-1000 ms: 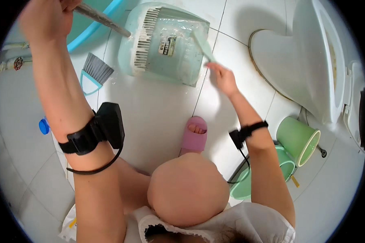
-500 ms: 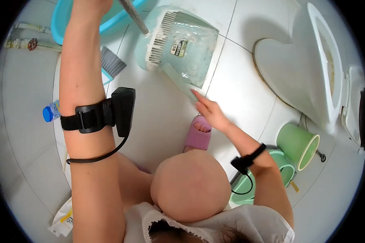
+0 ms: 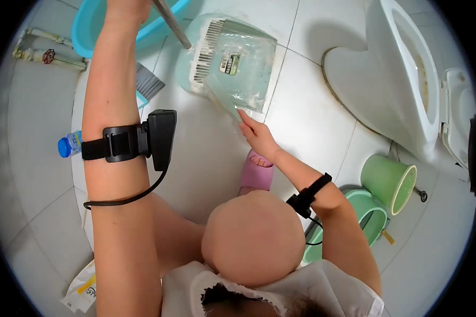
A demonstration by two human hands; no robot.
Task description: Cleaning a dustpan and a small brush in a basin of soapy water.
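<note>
A pale green dustpan (image 3: pixel 251 79) with a comb of teeth rests on the white tiled floor, its open edge facing right. Its metal pole (image 3: pixel 172 24) rises to my left hand (image 3: pixel 128 9) at the upper edge of the view. That hand appears closed about the pole; its fingers are largely cut off. My right hand (image 3: pixel 259 140) is closed on the end of a pale green flat strip-like tool (image 3: pixel 222 95), whose exact kind I cannot make out. The tool's far end lies against the dustpan's near side, by the teeth.
A blue basin (image 3: pixel 82 31) and a grey-bristled brush (image 3: pixel 149 82) are at the left. The white toilet (image 3: pixel 354 84) stands right, with a green bucket (image 3: pixel 383 182) and green basin (image 3: pixel 362 198) nearer. A blue-capped bottle (image 3: pixel 64 147) lies left; a pink slipper (image 3: pixel 256 174) is below my right hand.
My right hand has moved a little left and away from me with the tool, which now slants more steeply. The view has shifted slightly. My left hand stays by the pole.
</note>
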